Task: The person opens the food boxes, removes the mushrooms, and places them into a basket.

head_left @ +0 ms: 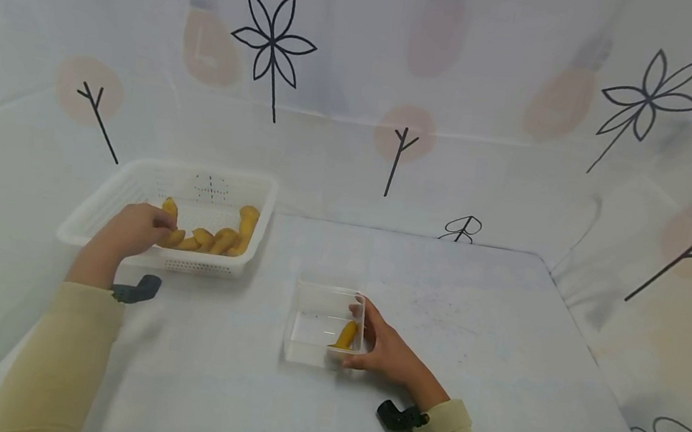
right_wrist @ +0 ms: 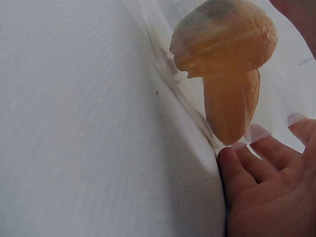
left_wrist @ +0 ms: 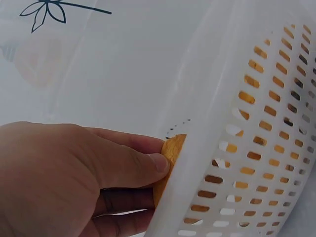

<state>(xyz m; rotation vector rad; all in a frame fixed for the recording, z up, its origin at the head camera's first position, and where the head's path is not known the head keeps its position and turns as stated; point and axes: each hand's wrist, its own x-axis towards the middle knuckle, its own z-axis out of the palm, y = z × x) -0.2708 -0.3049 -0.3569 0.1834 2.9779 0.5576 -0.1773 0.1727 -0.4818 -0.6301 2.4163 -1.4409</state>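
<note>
At the left, my left hand [head_left: 135, 230] reaches over the rim of a white perforated plastic basket [head_left: 184, 265]. Its thumb and fingers pinch a yellow-brown mushroom [left_wrist: 170, 155], partly hidden behind the basket's rim in the left wrist view. Several more mushrooms [head_left: 225, 240] lie along the basket's near side. My right hand [head_left: 390, 355] grips the right end of a clear plastic box [head_left: 306, 354], thumb at the front and fingers at the back. Inside that box, one mushroom [right_wrist: 229, 64] lies against the wall by the right hand, seen through the plastic.
A white-covered table [head_left: 500, 336] carries the basket and the box. Behind it hangs a white cloth [head_left: 326, 163] printed with flowers and bulbs, and more cloth rises at both sides. Dark straps with camera mounts [head_left: 399, 417] sit on the wrists.
</note>
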